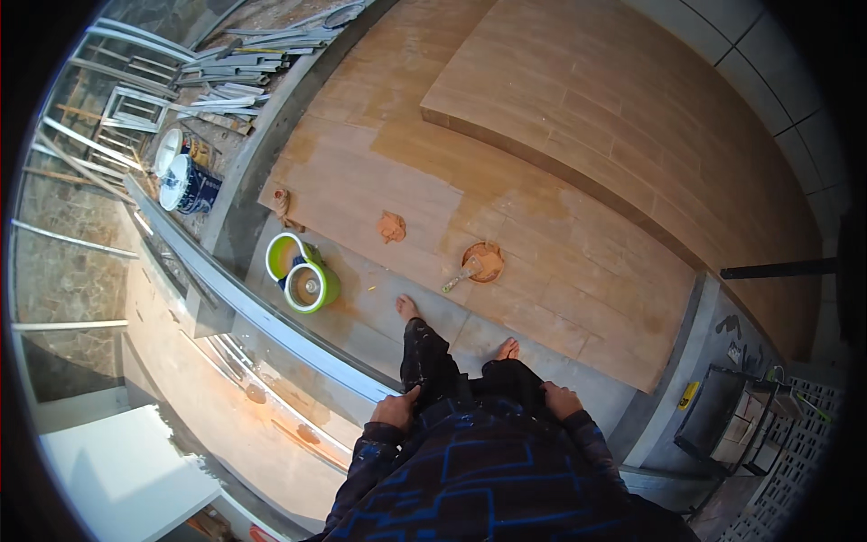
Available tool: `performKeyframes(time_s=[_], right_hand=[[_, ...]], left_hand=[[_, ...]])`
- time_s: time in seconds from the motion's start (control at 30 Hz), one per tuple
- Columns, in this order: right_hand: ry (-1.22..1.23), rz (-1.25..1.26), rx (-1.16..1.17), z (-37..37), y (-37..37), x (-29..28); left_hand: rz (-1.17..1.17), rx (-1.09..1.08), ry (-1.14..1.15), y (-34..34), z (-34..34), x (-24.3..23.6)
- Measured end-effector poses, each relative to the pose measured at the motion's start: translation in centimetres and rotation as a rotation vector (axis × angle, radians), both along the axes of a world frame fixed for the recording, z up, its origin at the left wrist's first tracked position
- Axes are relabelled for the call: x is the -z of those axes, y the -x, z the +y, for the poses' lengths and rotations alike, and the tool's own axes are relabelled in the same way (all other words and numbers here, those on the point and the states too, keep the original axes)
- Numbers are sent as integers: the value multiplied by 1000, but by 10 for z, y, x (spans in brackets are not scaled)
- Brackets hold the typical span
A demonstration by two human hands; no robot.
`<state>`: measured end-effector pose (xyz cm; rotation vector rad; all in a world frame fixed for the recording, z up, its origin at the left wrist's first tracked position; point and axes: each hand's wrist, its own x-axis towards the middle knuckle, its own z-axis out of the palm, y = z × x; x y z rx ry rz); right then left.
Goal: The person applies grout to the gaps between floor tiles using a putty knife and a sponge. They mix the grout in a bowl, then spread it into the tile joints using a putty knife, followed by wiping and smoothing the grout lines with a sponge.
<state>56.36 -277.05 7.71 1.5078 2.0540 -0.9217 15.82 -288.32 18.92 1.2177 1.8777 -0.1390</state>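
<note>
My left hand [393, 409] is closed at my left thigh, its fingers gripping the cloth of my dark trousers [426, 357]. On the other side, my right hand [562, 400] is curled against the right trouser leg and seems to pinch its cloth; part of the fingers is hidden. My bare feet stand on the grey floor strip. Ahead of them, a round tub [489, 263] of orange-brown paste sits on the wood-look tiles [542, 298]. A putty knife [462, 273] leans across its rim. A crumpled orange-brown cloth [391, 227] lies farther left.
A green-and-white twin mop bucket [327, 287] holds murky water at the left. Beyond it are paint buckets [191, 185] and stacked metal profiles [239, 68]. A raised tiled step [578, 108] crosses the far side. A metal rail [289, 330] runs along my left; a black-framed stand [731, 420] is right.
</note>
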Motion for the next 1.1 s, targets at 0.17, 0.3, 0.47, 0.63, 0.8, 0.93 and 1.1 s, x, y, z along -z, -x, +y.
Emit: performKeyframes(time_s=[0.17,0.3,0.47,0.63,0.8,0.93,1.1], right_hand=[[-79,62,85,-4,85,-14],[6,23,223,-6,171,-48],[137,130,443,-40,213,-32],[228,163,570,5,222,-6],[-23,585,1056,72,257,151],[62,474,1270,97,288,353],[58,322,1558,150,327,502]], left_hand=[[-7,275,84,97,53,37],[-55,428,32,183,117,11],[-51,640,194,216,161,21],[-51,533,359,217,230,34],[185,257,252,246,294,67],[123,504,-97,231,376,145],[-113,627,-155,130,487,302]])
